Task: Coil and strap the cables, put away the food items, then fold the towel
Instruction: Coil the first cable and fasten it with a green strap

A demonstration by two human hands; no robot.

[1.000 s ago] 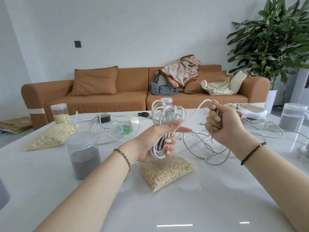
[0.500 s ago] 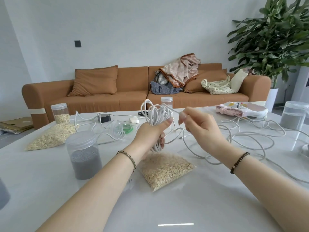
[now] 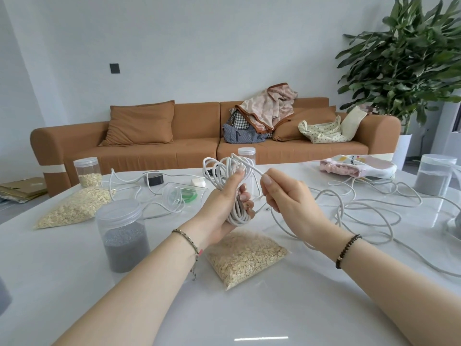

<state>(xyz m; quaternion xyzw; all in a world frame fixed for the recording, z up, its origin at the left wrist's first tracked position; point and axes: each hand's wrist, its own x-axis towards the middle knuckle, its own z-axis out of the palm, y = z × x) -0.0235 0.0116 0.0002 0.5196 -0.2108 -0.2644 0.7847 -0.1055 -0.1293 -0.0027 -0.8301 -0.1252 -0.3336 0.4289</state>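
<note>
Oats sit in the bottom of a small jar (image 3: 87,171) at the left of the frame. A left bag of oats (image 3: 74,208) lies flat just in front of it on the white table (image 3: 74,290). Nearer the lower left stands a big jar (image 3: 123,236) with grey grains inside and its lid on. Behind it, a clear tub (image 3: 174,193) lies on its side with green bands in it.

In the middle of the frame, the left hand (image 3: 217,211) is held up above the table. Its fingers are wrapped tight around a cable coil (image 3: 238,218), and the white loops stick out above the thumb. Under this hand, a middle bag of oats (image 3: 247,258) lies on the table.

Just to the right, the right hand (image 3: 291,206) pinches the loose cable (image 3: 253,168) between thumb and fingers. The strand runs up from there to the top of the coil. The rest of this cable lies in big messy loops on the table at the right.

Farther back on the right, a pink and white towel (image 3: 359,166) lies bunched up on the table. At the right edge stands another grey jar (image 3: 434,176).
</note>
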